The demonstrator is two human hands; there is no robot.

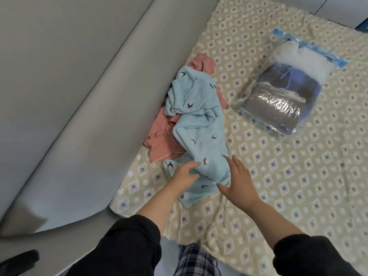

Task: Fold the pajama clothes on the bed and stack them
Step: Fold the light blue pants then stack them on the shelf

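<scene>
Left hand on crumpled light-blue fleece pajama, pinch unclear, right hand spread at its edge; lifting could drag the tangled pink garment beneath along.

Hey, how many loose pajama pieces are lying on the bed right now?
2. A light blue garment lies on top. A pink garment is crumpled beneath it, showing at its left side and far end. More may be hidden in the pile.

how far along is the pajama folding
Nothing looks folded or stacked yet. In hand: the left hand and right hand are at the near end of the crumpled blue pajama piece. Left: folding it, then the pink piece bunched under it, and stacking both.
</scene>
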